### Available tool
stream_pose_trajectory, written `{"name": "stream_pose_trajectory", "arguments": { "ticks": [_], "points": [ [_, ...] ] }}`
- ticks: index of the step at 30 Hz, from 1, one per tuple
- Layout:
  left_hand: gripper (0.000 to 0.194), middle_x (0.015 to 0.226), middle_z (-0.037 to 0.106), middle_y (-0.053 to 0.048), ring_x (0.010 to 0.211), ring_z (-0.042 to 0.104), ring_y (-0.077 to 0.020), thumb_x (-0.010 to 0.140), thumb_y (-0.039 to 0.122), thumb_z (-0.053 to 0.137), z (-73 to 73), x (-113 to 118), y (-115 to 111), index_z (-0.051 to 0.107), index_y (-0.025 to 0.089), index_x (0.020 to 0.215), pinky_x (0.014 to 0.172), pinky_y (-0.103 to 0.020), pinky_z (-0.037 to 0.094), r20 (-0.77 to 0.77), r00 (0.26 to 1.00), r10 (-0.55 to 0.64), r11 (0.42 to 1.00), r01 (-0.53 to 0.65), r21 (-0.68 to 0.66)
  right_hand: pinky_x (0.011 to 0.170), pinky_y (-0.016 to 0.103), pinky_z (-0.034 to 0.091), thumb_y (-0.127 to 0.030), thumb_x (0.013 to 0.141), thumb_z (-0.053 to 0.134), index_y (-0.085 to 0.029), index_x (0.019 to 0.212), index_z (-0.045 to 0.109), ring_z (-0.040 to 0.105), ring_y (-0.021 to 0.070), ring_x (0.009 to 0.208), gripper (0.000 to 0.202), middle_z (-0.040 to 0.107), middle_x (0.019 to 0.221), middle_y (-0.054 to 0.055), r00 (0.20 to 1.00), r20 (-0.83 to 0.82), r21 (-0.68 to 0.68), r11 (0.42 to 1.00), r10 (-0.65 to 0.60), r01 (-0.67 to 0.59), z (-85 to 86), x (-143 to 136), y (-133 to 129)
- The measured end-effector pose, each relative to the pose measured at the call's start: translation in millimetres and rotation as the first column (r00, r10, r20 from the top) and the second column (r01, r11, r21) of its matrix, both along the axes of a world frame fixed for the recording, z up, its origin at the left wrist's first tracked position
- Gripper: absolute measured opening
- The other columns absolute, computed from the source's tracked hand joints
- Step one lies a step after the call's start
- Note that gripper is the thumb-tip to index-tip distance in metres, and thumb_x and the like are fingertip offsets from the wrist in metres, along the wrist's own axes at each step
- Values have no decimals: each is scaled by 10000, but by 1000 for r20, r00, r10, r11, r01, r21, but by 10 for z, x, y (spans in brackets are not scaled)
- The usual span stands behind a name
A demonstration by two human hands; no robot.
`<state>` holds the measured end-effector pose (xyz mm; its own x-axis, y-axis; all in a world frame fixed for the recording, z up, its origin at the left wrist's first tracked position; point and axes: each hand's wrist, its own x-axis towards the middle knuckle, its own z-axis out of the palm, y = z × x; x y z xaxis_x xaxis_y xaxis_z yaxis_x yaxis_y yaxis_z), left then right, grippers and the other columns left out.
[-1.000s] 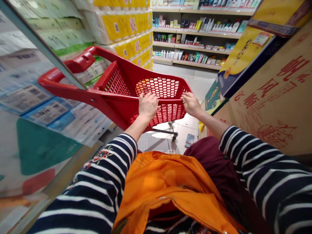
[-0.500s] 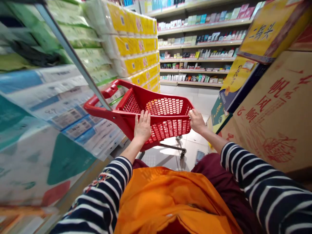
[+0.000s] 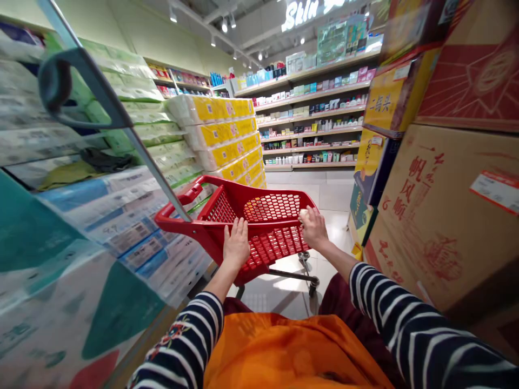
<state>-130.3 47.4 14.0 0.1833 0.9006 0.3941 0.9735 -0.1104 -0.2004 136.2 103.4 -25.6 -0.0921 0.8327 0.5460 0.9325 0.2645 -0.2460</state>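
Observation:
A red plastic shopping cart stands sideways before me, its handle end at the left. My left hand rests with straight fingers against the near side of the basket, just under the rim. At the basket's right end, my right hand is closed at the rim. A small white wad shows at its fingertips; its kind is too small to tell. A grey metal pole with a dark loop-shaped fitting slants up from the cart's handle end.
At the left rise stacked packs of tissue paper, partly beside the cart. Cardboard cartons and yellow boxes are piled close at the right. Shelves of skin-care goods stand behind, across a tiled floor.
My view has tilted up, showing the ceiling and a lit sign. My right hand has shifted a little left along the rim, away from the end corner. The left hand stays against the side.

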Motion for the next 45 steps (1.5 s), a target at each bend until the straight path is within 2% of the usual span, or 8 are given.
{"name": "stream_pose_trajectory", "arguments": {
  "ticks": [4,10,12,18,21,29,37,45],
  "points": [
    [645,1488,258,-99,1388,158,-247,760,180,418,17,69,-21,317,97,1392,1113,-501,146,1,999,32,999,-32,-21,1020,494,271,-86,758,423,-113,1239,536,324,330,1263,495,394,1382,178,995,-61,-47,996,-80,78,-18,82,10],
    [655,1488,254,-106,1387,165,-248,757,195,430,63,97,-43,312,88,1392,1114,-499,144,-17,999,41,999,-41,-35,1067,475,213,-52,730,432,-146,1240,544,312,280,1270,530,420,1368,152,958,-26,77,956,285,-282,82,-697,-72],
    [658,1486,255,-106,1386,170,-245,754,200,429,82,49,-56,314,74,1389,1117,-500,135,-19,1000,18,999,-19,-40,1066,471,219,-49,723,436,-149,1246,539,307,275,1276,542,418,1369,148,945,0,95,941,326,-324,83,-776,-86],
    [697,1488,240,-125,1387,157,-260,718,192,442,56,-155,-102,307,55,1388,1109,-537,116,46,996,72,996,-74,44,1028,496,258,-60,739,421,-138,1212,562,331,306,1257,499,424,1361,160,995,-3,93,990,103,-102,-25,-232,-10],
    [705,1489,236,-127,1389,148,-267,713,190,445,28,-143,-115,303,59,1391,1110,-537,117,50,997,63,997,-65,37,1020,508,267,-67,743,411,-101,1235,525,354,315,1240,507,433,1342,189,998,-51,91,995,42,-38,-18,-237,11],
    [665,1476,276,-126,1384,178,-251,727,180,419,130,-223,-170,337,68,1378,1117,-528,97,49,998,50,997,-52,51,1070,485,247,-38,679,422,-57,1278,444,296,258,1306,600,405,1371,191,868,-68,127,868,491,-481,112,-1255,-124],
    [676,1482,258,-127,1389,149,-258,722,151,409,164,-381,-203,318,57,1386,1117,-531,76,91,991,102,993,-107,48,1043,490,274,-45,750,401,-92,1280,467,303,293,1305,536,396,1388,179,966,16,110,960,258,-258,-11,-815,-78],
    [644,1487,255,-111,1387,159,-243,752,159,377,255,-365,-74,317,68,1387,1118,-510,99,30,996,88,996,-88,-22,1042,481,269,-16,719,391,-78,1302,436,304,290,1297,588,390,1387,190,907,-34,80,906,420,-416,201,-1699,4]
  ]
}}
